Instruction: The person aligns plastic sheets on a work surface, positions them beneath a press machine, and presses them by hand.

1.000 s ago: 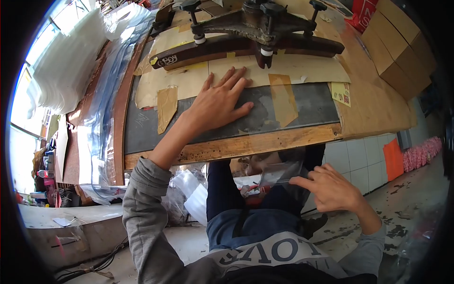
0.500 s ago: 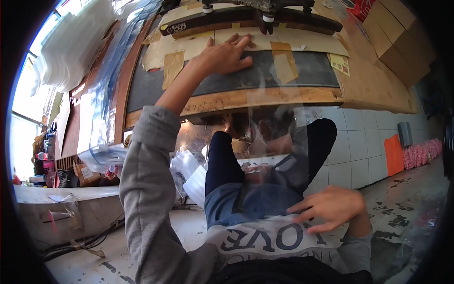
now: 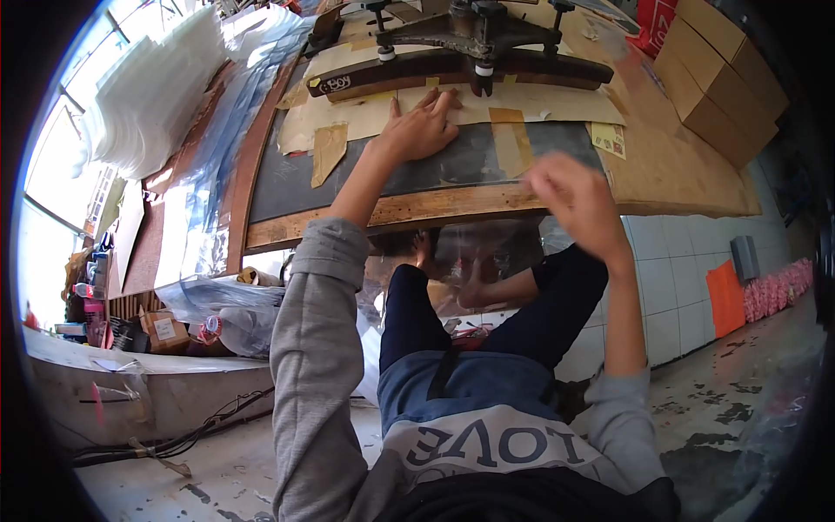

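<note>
My left hand lies on the pale cardboard strip at the worktable, fingers spread and pointing toward a dark bar just beyond. That bar hangs under a black metal frame with bolts. Between the strip and the wooden front edge runs a dark grey surface, with brown tape across it. My right hand is raised near the front edge, right of centre. Its fingers look curled but are smeared by motion, and I cannot make out anything in them.
Stacked clear plastic sheets and blue-tinted film lie on the left. Cardboard boxes stand at the back right. Cables run along the lower left. An orange sheet and pink bundles sit by the tiled wall.
My right hand has risen from beside my waist to the table's front edge. Clear film seen before over my lap no longer shows there. My left hand stays on the strip.
</note>
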Demonstrator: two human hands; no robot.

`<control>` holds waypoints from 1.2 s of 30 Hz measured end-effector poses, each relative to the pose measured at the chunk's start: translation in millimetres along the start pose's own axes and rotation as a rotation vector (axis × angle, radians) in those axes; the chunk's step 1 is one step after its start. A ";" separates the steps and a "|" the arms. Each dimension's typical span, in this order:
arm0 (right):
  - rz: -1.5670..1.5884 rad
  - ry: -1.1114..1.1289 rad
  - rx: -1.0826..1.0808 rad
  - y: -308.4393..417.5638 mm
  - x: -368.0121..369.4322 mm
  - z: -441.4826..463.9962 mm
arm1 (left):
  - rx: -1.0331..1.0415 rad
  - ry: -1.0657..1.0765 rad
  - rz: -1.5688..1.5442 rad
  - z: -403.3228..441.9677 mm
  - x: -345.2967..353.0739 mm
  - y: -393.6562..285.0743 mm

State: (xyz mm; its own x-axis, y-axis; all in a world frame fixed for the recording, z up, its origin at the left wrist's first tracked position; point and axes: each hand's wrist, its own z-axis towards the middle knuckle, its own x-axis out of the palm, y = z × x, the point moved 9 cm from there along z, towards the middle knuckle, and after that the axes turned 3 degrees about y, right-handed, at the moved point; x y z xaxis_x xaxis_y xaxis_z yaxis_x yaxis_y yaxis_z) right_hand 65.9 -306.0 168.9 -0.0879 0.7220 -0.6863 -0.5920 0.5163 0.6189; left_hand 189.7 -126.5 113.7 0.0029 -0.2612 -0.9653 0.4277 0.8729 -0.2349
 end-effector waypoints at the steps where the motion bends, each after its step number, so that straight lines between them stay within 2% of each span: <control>1: -0.051 -0.048 -0.051 -6.2 1.6 26.8 | 0.013 -0.045 0.033 1.8 -2.7 -1.1; 4: -0.241 -0.142 -0.146 -53.4 30.5 85.9 | 0.067 -0.191 0.114 7.3 -8.3 -4.0; 7: -0.494 -0.093 -0.087 -84.4 55.7 103.7 | 0.108 -0.343 0.137 1.0 -15.1 -9.1; 10: -0.474 -0.032 -0.031 -89.3 59.6 107.0 | -0.083 -0.153 0.053 -6.4 -7.4 -6.2; 13: -0.487 -0.070 -0.017 -88.9 58.3 109.9 | -0.058 -0.216 0.131 -14.9 -6.9 -10.0; 19: -0.531 -0.070 0.050 -87.9 56.4 120.0 | -0.075 -0.199 0.109 -0.5 -1.3 1.2; 22: -0.410 -0.138 0.054 -90.7 50.7 124.5 | -0.066 -0.207 0.088 3.1 -0.9 0.9; 25: -0.581 -0.282 -0.022 -84.5 39.9 124.5 | -0.078 -0.226 0.099 8.4 0.8 0.9; 28: -0.661 -0.315 -0.047 -76.3 37.0 121.8 | -0.083 -0.219 0.090 12.1 1.0 -0.1; 31: -0.684 -0.299 0.018 -80.3 36.7 122.7 | -0.092 -0.204 0.080 13.4 0.1 -0.1; 36: -0.537 -0.272 0.098 -84.0 31.3 108.7 | -0.071 -0.247 0.070 15.2 -0.5 1.8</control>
State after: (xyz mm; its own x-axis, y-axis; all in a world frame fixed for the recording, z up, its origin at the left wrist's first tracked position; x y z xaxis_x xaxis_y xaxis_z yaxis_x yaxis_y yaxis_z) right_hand 200.0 -276.7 137.0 0.4180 0.4336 -0.7983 -0.4187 0.8718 0.2543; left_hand 204.2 -131.1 115.5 0.2546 -0.2839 -0.9245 0.3538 0.9170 -0.1842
